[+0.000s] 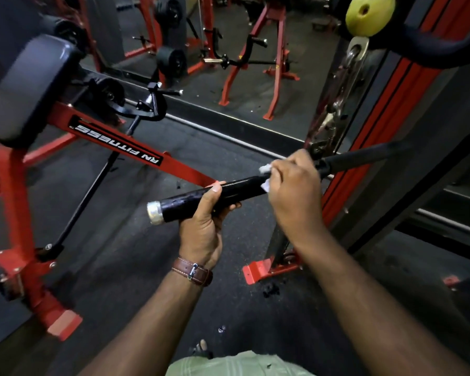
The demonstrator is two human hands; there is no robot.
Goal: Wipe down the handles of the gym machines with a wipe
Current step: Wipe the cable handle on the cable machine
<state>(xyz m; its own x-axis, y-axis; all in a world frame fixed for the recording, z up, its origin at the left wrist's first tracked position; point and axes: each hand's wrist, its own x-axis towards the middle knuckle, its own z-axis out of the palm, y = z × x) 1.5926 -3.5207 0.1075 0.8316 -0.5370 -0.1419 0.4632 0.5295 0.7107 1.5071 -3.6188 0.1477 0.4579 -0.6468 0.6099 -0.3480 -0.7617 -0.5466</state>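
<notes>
Black, stiff and likely slick, the bar handle [201, 195] at centre frame is steadied by the left hand [204, 226], its grip clenched round it, while the right hand [296, 185] pinches a soft white wipe [265, 168] around it.

left hand [204, 213]: fingers curled, gripping from beneath | right hand [293, 185]: fingers apparently pinching, knuckles up
</notes>
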